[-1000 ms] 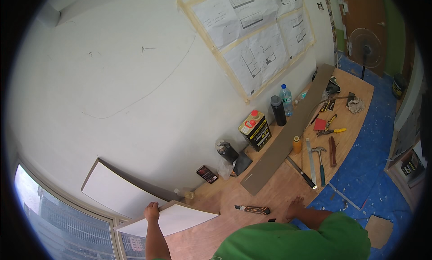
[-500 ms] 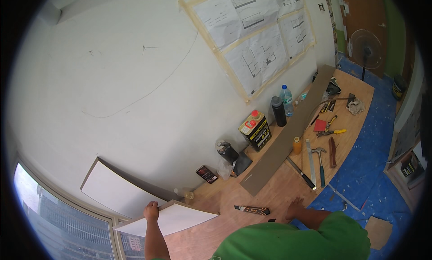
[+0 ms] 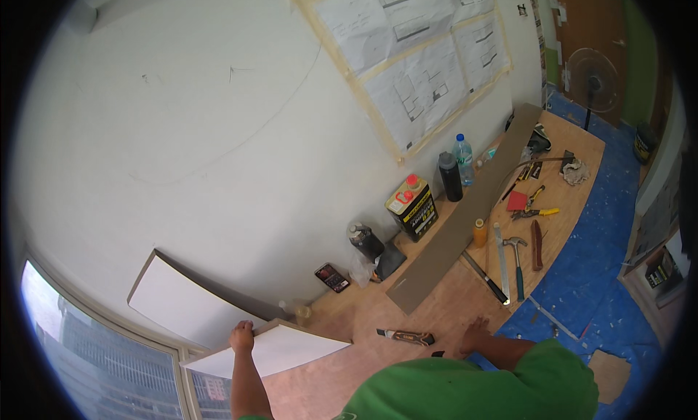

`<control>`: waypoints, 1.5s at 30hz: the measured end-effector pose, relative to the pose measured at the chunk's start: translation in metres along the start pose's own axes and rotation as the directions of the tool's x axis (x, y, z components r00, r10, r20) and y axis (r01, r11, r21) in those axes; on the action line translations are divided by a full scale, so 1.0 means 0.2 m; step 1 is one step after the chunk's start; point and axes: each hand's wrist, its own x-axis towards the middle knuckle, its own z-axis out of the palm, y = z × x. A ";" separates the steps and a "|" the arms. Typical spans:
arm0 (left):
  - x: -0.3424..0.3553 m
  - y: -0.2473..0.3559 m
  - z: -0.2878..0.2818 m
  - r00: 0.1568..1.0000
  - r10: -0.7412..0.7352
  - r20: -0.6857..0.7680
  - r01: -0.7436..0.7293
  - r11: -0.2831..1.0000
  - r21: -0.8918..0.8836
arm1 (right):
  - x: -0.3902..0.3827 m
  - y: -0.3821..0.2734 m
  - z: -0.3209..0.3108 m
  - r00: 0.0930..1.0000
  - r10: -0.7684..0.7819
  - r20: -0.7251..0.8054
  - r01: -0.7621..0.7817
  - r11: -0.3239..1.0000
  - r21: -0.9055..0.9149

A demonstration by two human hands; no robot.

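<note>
My left hand (image 3: 242,336) is closed over the upper edge of a white panel (image 3: 294,353), which lies at the left end of the wooden worktable (image 3: 349,320). Behind it, a second white panel (image 3: 185,300) leans against the wall. My right hand (image 3: 476,336) rests on the tabletop near its front edge, fingers stretched out and holding nothing. Between my hands lies a utility knife (image 3: 406,337) with an orange and black handle. A long grey-brown strip (image 3: 443,254) runs diagonally across the table, beyond my right hand.
Along the wall stand a phone (image 3: 332,277), a dark bottle (image 3: 366,242), an adhesive can (image 3: 412,208) and more bottles. A hammer (image 3: 517,256), a steel ruler (image 3: 501,256) and pliers (image 3: 536,213) lie at the right. Blue sheeting (image 3: 582,256) covers the floor; a fan (image 3: 592,82) stands beyond.
The view has shifted very slightly. My left hand stays on the panel's edge, and my right hand keeps its place on the table.
</note>
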 end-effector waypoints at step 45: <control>-0.12 0.07 -0.06 0.983 -0.173 -0.058 0.158 0.968 -0.196 | -0.02 -0.55 -0.23 0.761 -0.625 -0.176 0.617 0.780 -0.102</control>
